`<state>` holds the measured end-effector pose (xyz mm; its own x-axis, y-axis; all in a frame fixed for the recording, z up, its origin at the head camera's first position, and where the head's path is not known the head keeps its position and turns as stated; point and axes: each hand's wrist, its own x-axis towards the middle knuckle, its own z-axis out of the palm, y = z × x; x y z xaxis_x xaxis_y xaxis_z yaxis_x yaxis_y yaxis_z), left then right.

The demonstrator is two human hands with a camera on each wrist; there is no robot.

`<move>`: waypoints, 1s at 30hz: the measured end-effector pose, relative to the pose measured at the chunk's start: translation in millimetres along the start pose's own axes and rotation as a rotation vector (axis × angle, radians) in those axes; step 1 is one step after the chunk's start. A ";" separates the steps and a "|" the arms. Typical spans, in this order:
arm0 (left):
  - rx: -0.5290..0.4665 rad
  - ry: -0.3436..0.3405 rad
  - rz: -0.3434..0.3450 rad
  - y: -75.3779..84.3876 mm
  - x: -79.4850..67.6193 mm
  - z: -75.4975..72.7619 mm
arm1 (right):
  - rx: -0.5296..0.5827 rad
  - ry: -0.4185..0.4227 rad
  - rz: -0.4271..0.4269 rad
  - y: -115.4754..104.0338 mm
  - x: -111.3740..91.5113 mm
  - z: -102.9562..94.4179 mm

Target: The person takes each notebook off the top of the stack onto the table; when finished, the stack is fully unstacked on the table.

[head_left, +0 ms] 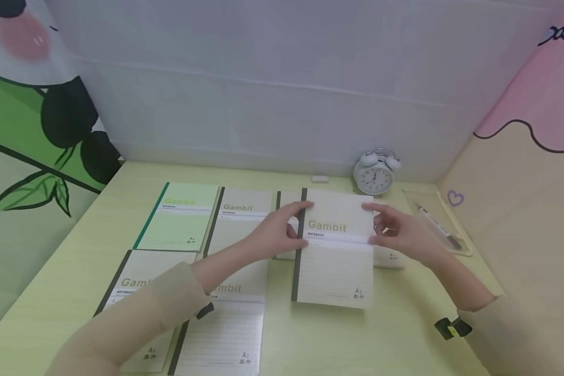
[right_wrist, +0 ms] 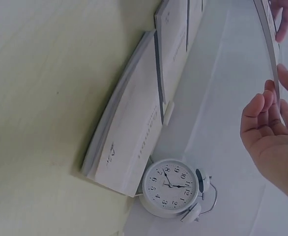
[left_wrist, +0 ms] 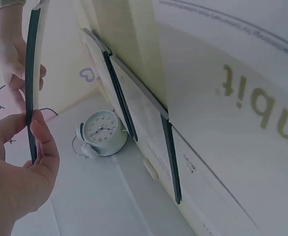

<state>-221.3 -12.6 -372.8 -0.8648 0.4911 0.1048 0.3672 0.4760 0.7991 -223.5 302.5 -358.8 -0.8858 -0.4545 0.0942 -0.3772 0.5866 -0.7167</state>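
Note:
Both hands hold a white Gambit notebook [head_left: 333, 271] with a dark spine, raised off the table. My left hand [head_left: 274, 232] pinches its spine edge between thumb and fingers, also seen in the left wrist view. On the opposite edge, my right hand [head_left: 401, 232] grips it with thumb and fingers. Beneath and behind it lies another white notebook [head_left: 389, 258], mostly hidden in the head view; the right wrist view shows more than one notebook stacked there [right_wrist: 129, 128]. To the left lie a green notebook [head_left: 178, 230] and a white notebook [head_left: 246, 201] beside it.
Nearer the front lie two more white notebook spots, one at left [head_left: 131, 277] partly under my left sleeve, one in the middle [head_left: 225, 329]. A white alarm clock [head_left: 374, 175] and an eraser-like block [head_left: 319, 179] stand at the back. A pen [head_left: 437, 225] lies in a shallow tray [head_left: 460, 237] at right.

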 end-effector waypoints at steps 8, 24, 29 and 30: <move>0.108 -0.063 -0.037 -18.6 -16.8 6.5 | 0.003 -0.098 -0.028 2.8 1.1 25.4; 0.256 -0.220 -0.121 -39.4 -62.2 23.6 | -0.048 -0.334 -0.011 4.4 -14.4 73.4; 0.278 -0.230 -0.106 -44.9 -66.7 29.8 | -0.073 -0.369 0.004 9.5 -16.7 84.1; 0.278 -0.232 -0.108 -45.4 -66.7 30.9 | -0.084 -0.370 0.003 10.3 -16.6 86.0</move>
<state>-169.7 -44.4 -434.4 -0.8150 0.5639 -0.1334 0.3845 0.6985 0.6035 -189.4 258.4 -427.2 -0.7350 -0.6552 -0.1747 -0.4096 0.6343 -0.6557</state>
